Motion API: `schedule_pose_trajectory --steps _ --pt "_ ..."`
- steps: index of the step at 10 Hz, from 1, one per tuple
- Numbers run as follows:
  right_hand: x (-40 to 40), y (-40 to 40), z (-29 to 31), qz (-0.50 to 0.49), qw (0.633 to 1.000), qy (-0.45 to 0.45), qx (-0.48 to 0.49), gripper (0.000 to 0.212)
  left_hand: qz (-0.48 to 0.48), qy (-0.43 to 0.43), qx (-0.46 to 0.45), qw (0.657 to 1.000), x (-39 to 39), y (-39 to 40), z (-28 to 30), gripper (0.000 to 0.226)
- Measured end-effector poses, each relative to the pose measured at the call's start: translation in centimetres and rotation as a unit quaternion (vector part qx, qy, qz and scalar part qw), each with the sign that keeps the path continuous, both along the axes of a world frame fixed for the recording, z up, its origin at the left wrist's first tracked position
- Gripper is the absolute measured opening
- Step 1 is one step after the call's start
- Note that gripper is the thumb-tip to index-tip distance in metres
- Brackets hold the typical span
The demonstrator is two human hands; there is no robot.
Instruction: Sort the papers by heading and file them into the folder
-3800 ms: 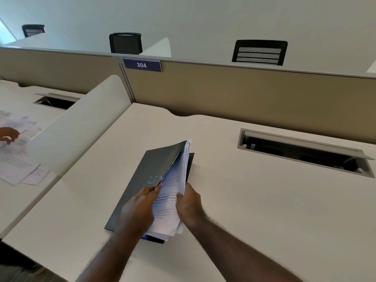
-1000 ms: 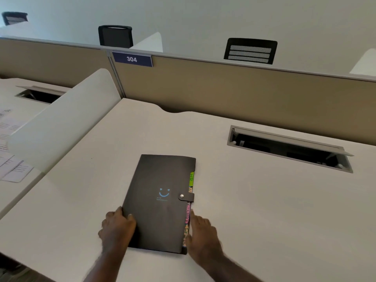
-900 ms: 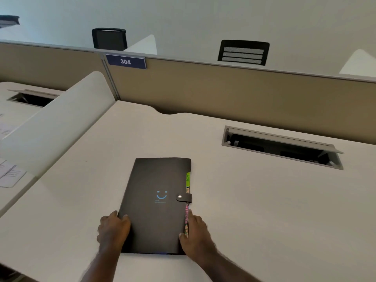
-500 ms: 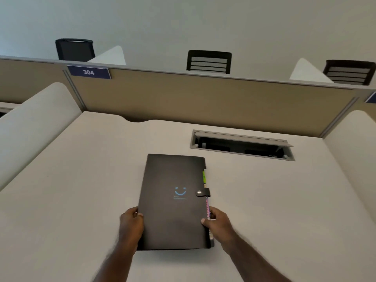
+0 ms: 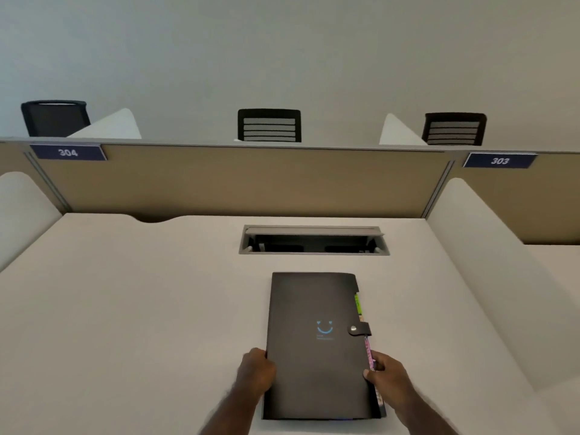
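Note:
A black folder (image 5: 317,346) with a blue smiley mark lies flat and closed on the white desk (image 5: 131,309), its snap strap fastened over the right edge. Coloured index tabs, green and pink, stick out along that edge. No loose papers show; whatever is inside is hidden by the cover. My left hand (image 5: 255,370) grips the folder's left edge near the bottom. My right hand (image 5: 387,375) holds the right edge by the pink tabs.
An open cable tray (image 5: 314,240) is set into the desk just beyond the folder. White side dividers (image 5: 489,262) flank the desk, and a tan partition (image 5: 238,180) with plates 304 and 303 closes the back. Black chairs stand behind it.
The papers I was pushing into the open folder are inside and the folder is shut and snapped. The folder now lies square in front of me; my view has swung right and up.

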State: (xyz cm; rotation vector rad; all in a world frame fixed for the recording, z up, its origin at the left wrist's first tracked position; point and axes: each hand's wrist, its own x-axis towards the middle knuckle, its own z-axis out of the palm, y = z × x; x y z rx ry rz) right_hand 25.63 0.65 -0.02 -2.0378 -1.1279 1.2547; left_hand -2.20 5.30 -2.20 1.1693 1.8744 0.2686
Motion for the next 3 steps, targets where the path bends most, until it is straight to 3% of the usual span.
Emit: schedule_pose_trajectory --steps 1,2,3 --pt "1.1 0.5 -0.5 0.009 0.998 -0.043 -0.045 0.036 -0.001 0.044 -0.028 0.999 0.5 -0.3 1.2 0.026" --pt "2.6 2.3 1.6 0.003 0.991 -0.126 -0.036 0.054 0.010 0.111 0.025 0.993 0.6 0.1 4.6 0.044" --pt "4.1 4.4 3.7 0.011 0.991 -0.126 0.035 0.052 0.001 0.143 0.130 0.981 0.2 1.6 6.9 0.048"
